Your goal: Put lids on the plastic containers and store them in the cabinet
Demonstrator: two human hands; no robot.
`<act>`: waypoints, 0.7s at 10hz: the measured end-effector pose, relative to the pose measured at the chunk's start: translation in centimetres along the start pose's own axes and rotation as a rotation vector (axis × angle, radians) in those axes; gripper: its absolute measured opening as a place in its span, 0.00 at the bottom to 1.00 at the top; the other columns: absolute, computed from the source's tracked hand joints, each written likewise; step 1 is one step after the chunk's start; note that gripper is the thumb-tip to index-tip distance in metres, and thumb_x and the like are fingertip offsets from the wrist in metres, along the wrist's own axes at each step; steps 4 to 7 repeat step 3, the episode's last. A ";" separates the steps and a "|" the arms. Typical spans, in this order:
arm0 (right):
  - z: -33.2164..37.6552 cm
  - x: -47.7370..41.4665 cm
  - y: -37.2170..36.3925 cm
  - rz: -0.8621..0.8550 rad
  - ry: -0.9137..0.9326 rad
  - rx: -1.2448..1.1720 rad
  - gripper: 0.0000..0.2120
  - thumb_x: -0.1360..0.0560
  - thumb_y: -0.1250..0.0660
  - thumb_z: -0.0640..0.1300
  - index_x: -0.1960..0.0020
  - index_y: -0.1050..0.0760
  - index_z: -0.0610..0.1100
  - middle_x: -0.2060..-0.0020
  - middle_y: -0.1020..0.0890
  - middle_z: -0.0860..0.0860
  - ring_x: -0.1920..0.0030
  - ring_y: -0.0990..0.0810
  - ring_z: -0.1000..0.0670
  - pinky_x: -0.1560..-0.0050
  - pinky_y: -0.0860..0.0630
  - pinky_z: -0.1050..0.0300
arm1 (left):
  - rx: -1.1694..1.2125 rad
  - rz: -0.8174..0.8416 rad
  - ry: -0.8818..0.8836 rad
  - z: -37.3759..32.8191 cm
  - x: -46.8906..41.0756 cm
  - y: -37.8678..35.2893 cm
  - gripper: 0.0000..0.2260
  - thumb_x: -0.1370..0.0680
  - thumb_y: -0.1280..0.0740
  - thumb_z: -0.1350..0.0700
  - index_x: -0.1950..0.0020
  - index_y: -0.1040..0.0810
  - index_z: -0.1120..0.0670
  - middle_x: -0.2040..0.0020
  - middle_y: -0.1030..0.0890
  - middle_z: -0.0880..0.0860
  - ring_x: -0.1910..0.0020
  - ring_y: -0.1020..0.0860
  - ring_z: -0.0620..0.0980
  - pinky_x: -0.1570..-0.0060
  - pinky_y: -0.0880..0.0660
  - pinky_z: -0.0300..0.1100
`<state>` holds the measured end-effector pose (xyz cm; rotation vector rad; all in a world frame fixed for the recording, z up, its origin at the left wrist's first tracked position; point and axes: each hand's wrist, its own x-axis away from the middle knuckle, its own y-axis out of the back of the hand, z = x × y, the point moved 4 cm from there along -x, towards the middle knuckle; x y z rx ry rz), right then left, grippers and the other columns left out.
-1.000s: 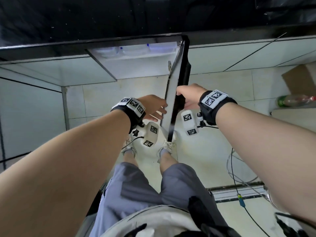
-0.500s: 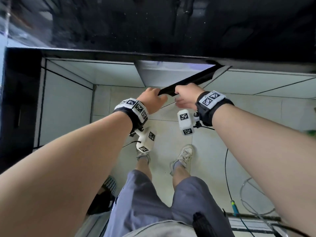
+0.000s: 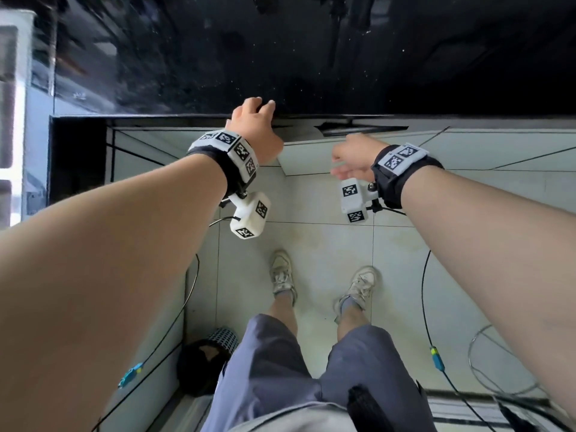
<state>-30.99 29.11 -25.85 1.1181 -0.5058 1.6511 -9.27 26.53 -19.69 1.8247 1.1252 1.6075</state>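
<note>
The view looks straight down past a dark, speckled counter whose front edge runs across the frame, with pale floor tiles below it. The left hand rests at that front edge, its fingers curled over the lip onto the dark top, empty but pressed to the edge; whether it bears down or only rests there cannot be told. The right hand hangs in the air just below the edge and to the right of the left hand, loosely spread with fingers pointing left, gripping nothing. Between and just above the two hands, directly under the counter's front edge, the cabinet door shows only as a thin dark sliver, nearly flush with the pale cabinet front; the right hand is near it but apart from it. The plastic containers and their lids are not visible from here. Both wrists carry black bands with white marker tags, and a white marker cube hangs under the left wrist, another beside the right. Below, the person's two shoes stand on the tiles, with black cables trailing at either side.
</note>
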 end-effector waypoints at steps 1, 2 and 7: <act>0.3 0.9 0.3 -0.017 -0.032 0.008 0.08 0.15 0.41 0.38 0.39 0.26 0.42 0.50 0.20 0.46 0.54 0.17 0.46 0.45 0.18 0.50 | -0.043 0.026 0.000 -0.1 0.2 0.2 0.37 0.23 0.37 0.50 0.15 0.47 0.45 0.16 0.48 0.47 0.18 0.47 0.55 0.21 0.39 0.56; 0.7 2.6 1.0 -0.075 -0.037 0.009 0.17 0.17 0.40 0.39 0.29 0.26 0.41 0.57 0.20 0.47 0.60 0.21 0.50 0.56 0.20 0.56 | -0.059 0.067 0.002 -0.3 0.5 0.7 0.37 0.22 0.37 0.50 0.15 0.49 0.44 0.15 0.50 0.46 0.17 0.49 0.54 0.21 0.39 0.57; 2.1 4.4 1.7 -0.141 0.007 0.042 0.16 0.17 0.40 0.40 0.33 0.24 0.37 0.52 0.17 0.44 0.56 0.21 0.47 0.47 0.18 0.52 | -0.035 0.075 -0.012 -0.8 1.2 2.2 0.34 0.19 0.38 0.49 0.15 0.47 0.47 0.15 0.49 0.48 0.17 0.48 0.55 0.23 0.37 0.55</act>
